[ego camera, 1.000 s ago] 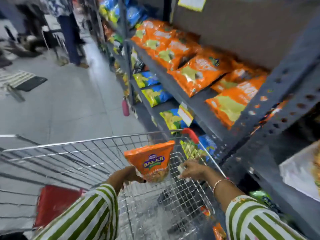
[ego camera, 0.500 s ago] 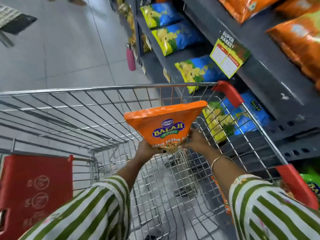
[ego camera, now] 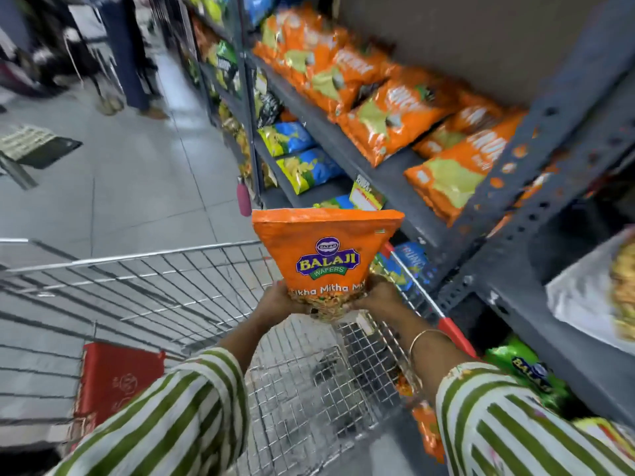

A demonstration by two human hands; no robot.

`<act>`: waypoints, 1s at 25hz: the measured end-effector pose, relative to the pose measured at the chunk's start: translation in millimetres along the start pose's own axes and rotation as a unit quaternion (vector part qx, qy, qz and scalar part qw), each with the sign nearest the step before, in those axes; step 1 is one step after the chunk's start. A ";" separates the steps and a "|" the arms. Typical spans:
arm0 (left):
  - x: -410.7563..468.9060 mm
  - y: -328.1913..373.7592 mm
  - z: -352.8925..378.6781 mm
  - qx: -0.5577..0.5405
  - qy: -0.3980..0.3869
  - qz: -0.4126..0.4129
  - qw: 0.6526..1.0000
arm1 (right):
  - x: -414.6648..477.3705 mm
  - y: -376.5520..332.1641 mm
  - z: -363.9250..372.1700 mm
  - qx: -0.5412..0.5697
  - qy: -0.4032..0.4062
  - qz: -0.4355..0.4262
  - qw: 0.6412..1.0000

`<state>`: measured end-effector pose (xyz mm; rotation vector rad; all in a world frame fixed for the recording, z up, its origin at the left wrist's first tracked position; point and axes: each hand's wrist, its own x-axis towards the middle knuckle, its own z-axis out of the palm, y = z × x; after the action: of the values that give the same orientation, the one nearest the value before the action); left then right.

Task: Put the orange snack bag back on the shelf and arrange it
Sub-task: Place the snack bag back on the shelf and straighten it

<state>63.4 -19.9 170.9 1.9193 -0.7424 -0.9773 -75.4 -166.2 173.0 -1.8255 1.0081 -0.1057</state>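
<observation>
Hands meet under the orange snack bag [ego camera: 326, 255], the left hand [ego camera: 278, 300] and right hand [ego camera: 376, 297] each clamped on one lower corner, fingers curled round the clear bottom part where the mix shows. It stands upright in the air, long axis roughly vertical, sealed top edge up and leaning slightly away toward the shelf [ego camera: 388, 180], printed face turned to the camera. It hangs above the far end of the wire cart [ego camera: 144, 286], clear of the basket and not touching the rack. Orange packets [ego camera: 395, 111] lie in a row on the grey shelf at right, with blue-and-yellow packets [ego camera: 302, 166] one level below. Striped sleeves cover both forearms.
</observation>
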 end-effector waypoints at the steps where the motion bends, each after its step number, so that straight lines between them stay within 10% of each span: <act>1: -13.4 18.9 -2.8 0.003 -0.004 0.017 1.000 | -18.9 -10.7 -13.1 0.002 0.015 -0.021 1.000; 13: -156.0 219.6 101.6 0.139 -0.152 0.219 0.954 | -276.9 -23.5 -205.8 -0.019 0.175 -0.053 0.983; 25: -152.5 283.3 299.5 0.170 -0.288 0.202 0.921 | -369.6 88.7 -304.3 0.118 0.310 0.054 0.942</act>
<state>-304.8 -158.3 367.1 1.6455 -1.6726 -1.2101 -514.7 -149.9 382.4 -1.5330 1.4553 -0.7400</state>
